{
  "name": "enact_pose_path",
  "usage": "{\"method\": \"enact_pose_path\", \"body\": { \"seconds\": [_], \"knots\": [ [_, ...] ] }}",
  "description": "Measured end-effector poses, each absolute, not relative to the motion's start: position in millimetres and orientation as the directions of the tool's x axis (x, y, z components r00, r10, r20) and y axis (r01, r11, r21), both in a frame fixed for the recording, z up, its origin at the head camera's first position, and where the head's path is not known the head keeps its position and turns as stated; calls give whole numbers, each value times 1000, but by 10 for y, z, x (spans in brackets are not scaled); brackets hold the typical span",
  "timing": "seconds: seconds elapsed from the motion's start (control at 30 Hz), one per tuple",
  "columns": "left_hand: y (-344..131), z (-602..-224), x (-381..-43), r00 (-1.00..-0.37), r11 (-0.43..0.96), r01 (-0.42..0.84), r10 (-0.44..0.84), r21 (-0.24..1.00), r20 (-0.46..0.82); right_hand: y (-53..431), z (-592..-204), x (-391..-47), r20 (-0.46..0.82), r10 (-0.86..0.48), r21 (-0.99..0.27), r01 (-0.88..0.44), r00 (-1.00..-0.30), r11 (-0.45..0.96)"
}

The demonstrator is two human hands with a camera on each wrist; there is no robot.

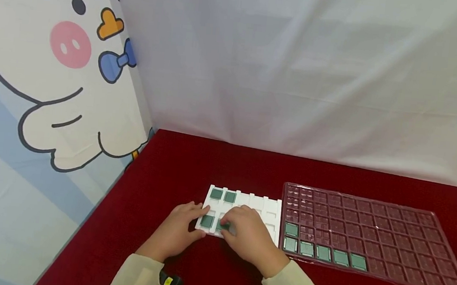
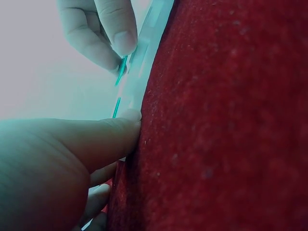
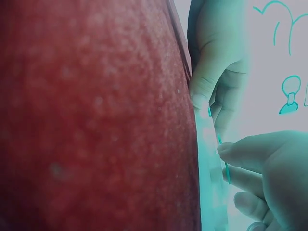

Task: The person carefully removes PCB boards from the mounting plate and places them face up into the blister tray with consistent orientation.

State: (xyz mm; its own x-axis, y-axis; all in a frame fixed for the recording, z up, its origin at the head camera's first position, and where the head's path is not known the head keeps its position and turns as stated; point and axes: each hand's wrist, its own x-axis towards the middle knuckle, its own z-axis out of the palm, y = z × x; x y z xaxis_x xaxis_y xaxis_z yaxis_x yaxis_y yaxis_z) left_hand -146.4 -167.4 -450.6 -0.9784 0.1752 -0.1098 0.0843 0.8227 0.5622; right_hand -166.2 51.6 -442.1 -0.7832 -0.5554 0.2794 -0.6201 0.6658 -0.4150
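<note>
Red cloth-covered bench [image 1: 181,165], white curtain [image 1: 301,76] behind, cartoon-print sheet [image 1: 72,95] to the left. White tray [image 1: 272,206] sits on the bench, clear pocketed tray [image 1: 392,224] just right of it. Right hand [image 1: 247,235]: thumb-and-finger grip pinching one green chip [image 2: 121,71] at the near row of the white tray, second pocket from left; can't tell if it's seated. Left hand [image 1: 178,230]: grip slack, thumb and forefinger resting on the white tray's left end. Three more chips [image 1: 216,194] sit in the white tray: two far-left, one near-left. Clear tray carries six, five along its near edge.
</note>
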Motion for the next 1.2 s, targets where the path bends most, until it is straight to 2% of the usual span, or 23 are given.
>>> {"method": "enact_pose_path", "body": {
  "seconds": [0.63, 1.2],
  "knots": [
    [-1676, -4478, -1478, -980, 833, 87, 171, 547, -104, 575, -4419, -1632, 307, -571, -410, -648, -761, 643],
    [-1680, -4510, -1444, -979, 816, 110, 188, 567, -80, 669, -4412, -1559, 295, -568, -422, -639, -768, 644]
  ]
}}
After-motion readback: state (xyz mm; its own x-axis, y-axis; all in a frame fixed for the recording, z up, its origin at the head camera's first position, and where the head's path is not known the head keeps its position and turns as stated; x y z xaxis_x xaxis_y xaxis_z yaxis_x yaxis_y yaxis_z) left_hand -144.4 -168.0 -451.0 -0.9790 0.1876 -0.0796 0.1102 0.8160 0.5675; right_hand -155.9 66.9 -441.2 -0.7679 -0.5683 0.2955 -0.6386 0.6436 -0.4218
